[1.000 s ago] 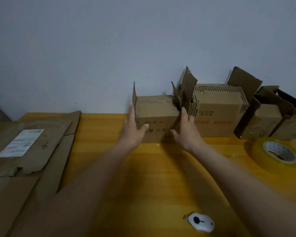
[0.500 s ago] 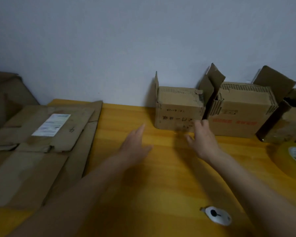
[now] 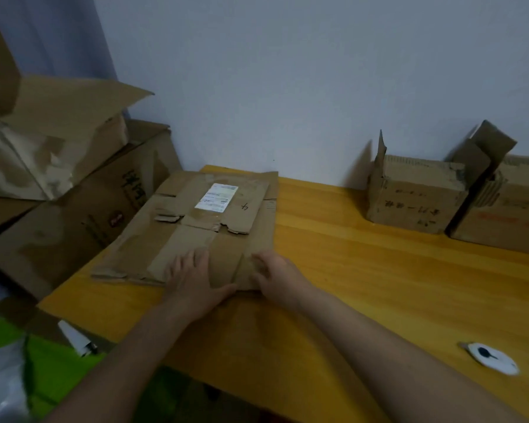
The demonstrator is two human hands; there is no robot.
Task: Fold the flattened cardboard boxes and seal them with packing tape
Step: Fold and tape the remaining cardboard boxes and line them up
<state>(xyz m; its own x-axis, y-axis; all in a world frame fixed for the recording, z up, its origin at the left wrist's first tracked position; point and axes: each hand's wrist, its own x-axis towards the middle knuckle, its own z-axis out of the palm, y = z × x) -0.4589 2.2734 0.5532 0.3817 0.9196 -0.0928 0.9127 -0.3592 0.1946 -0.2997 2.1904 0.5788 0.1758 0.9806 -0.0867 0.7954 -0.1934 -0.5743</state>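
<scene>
- The stack of flattened boxes (image 3: 196, 227) is lying at the far left of the yellow surface (image 3: 364, 270).
- The left hand (image 3: 193, 279) is resting flat, fingers straight, on the stack's near edge.
- The right hand (image 3: 275, 276) is curling its grip around that edge.
- Advice: lift only the top sheet, steadying the others, then open it squarely.

matt cardboard stack (image 3: 196, 233), glossy wood table (image 3: 364, 285) — smooth

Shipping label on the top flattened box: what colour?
White shipping label with small dark print, in the head view.
</scene>
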